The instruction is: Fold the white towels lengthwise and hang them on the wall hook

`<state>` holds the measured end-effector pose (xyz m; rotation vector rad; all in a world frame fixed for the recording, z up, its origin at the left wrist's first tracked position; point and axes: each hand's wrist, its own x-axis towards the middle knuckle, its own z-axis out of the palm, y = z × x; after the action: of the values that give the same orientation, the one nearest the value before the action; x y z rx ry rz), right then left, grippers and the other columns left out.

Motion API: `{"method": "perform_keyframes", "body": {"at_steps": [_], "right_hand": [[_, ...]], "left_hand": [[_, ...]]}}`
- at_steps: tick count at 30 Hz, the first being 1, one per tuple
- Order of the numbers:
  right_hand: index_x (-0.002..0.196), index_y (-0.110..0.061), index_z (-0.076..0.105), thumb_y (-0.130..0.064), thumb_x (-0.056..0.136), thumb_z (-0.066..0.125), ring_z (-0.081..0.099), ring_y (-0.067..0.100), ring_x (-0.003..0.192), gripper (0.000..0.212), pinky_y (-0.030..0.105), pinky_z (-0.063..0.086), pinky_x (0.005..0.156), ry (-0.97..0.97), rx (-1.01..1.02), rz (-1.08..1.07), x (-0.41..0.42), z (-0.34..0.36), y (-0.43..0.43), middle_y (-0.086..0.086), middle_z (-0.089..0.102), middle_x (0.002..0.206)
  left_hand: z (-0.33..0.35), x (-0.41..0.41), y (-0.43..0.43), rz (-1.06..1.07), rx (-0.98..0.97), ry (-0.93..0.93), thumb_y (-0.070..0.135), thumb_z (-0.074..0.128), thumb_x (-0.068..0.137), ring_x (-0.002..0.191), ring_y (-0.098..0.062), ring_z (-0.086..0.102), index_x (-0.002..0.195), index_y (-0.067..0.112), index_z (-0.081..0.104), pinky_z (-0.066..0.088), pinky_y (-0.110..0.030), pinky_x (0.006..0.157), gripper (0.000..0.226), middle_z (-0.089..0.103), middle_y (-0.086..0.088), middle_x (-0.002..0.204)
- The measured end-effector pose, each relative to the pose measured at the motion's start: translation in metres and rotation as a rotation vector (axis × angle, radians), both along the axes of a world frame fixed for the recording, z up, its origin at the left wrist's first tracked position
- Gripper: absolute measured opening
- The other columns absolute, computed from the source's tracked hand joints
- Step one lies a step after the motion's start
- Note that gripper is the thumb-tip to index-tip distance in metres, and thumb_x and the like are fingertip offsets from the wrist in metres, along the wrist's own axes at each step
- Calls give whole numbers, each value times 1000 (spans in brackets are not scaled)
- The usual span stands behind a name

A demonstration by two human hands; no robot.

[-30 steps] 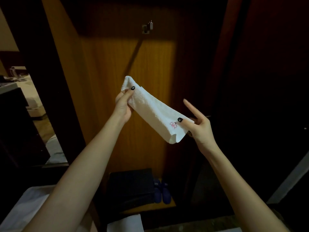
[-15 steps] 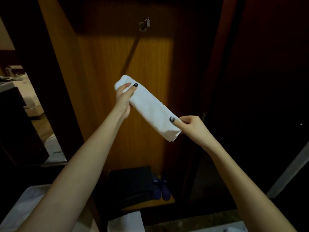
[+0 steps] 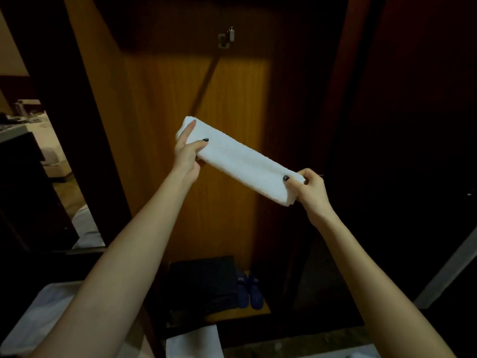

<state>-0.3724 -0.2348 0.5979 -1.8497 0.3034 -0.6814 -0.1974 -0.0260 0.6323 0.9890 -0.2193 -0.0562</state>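
A white towel point(image 3: 240, 161), folded into a long narrow strip, is stretched slantwise between both hands in front of a wooden panel. My left hand point(image 3: 187, 153) pinches its upper left end, thumb on top and one finger lying along the cloth. My right hand point(image 3: 309, 188) grips the lower right end with fingers curled. A small metal wall hook point(image 3: 227, 38) sits high on the panel, well above the towel, with nothing on it.
More white towels lie at the bottom left point(image 3: 38, 316) and bottom centre point(image 3: 193, 342). A dark box point(image 3: 204, 282) and blue slippers point(image 3: 249, 290) sit on the low shelf below. Dark wooden doors stand to the right, a mirror edge to the left.
The towel went from a loose half-open fold with a red logo showing to a tight narrow strip. My right hand closed onto its lower end and both hands pulled it straighter.
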Motion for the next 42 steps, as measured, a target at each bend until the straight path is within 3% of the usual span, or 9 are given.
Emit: {"method": "perform_keyframes", "body": {"at_steps": [4, 11, 15, 19, 24, 29, 37, 40, 42], "right_hand": [[120, -30, 60, -4, 92, 58, 61, 17, 73, 39, 30, 52, 58, -137, 94, 88, -2, 7, -22, 10, 63, 94], [80, -25, 76, -2, 92, 51, 62, 6, 73, 36, 19, 47, 49, -207, 131, 137, 21, 47, -51, 1, 65, 98], [102, -21, 73, -2, 91, 53, 60, 10, 100, 30, 21, 55, 66, -159, 142, 279, 54, 79, -61, -5, 62, 115], [126, -11, 63, 0, 85, 62, 40, 13, 133, 43, 29, 40, 103, -201, -50, 311, 92, 119, -74, 5, 52, 138], [127, -9, 63, 0, 85, 65, 44, 18, 132, 43, 33, 46, 102, -332, -91, 299, 149, 176, -82, 10, 51, 140], [125, -12, 63, 0, 86, 63, 66, 16, 95, 41, 19, 56, 69, -361, -102, 332, 214, 227, -95, 7, 61, 120], [110, -12, 67, 1, 84, 63, 66, 18, 83, 29, 23, 55, 66, -436, -23, 279, 348, 304, -131, 13, 64, 105], [114, -3, 65, 0, 85, 64, 66, 23, 85, 30, 26, 55, 67, -418, 21, 273, 400, 323, -145, 16, 66, 104], [114, 3, 63, -2, 84, 66, 65, 25, 85, 31, 32, 53, 70, -390, 43, 230, 432, 327, -151, 17, 66, 99]], "left_hand": [[0, 1, 5, 72, 76, 20, -3, 62, 83, 106, -21, 56, 102, 32, 70, 56, -30, 72, 41, 51, -3, 127], [25, 6, 24, 4, 151, -80, -1, 58, 87, 104, -22, 57, 93, 25, 74, 53, -28, 72, 32, 58, -4, 120], [55, 15, 39, 23, 322, -185, -1, 58, 86, 86, -6, 53, 104, 20, 70, 50, -13, 46, 30, 60, 7, 103], [90, 50, 54, 21, 469, -324, 2, 61, 86, 88, -11, 59, 95, 26, 74, 51, -16, 55, 28, 62, -2, 113], [135, 105, 55, 34, 423, -449, 0, 63, 85, 56, 1, 58, 101, 29, 73, 44, -12, 47, 34, 62, 0, 97], [173, 165, 38, 57, 289, -502, 1, 62, 86, 93, -14, 58, 104, 24, 71, 53, -16, 65, 30, 56, -1, 121], [237, 282, 11, 34, 356, -612, 2, 63, 86, 90, 2, 66, 128, 7, 58, 51, -12, 78, 43, 59, 6, 116], [253, 327, -2, 63, 348, -589, 5, 63, 86, 101, -7, 63, 122, 10, 61, 45, -26, 100, 37, 59, -2, 124], [260, 355, -11, 94, 348, -563, 7, 63, 87, 97, -10, 64, 112, 10, 64, 45, -27, 95, 25, 64, -6, 114]]}}
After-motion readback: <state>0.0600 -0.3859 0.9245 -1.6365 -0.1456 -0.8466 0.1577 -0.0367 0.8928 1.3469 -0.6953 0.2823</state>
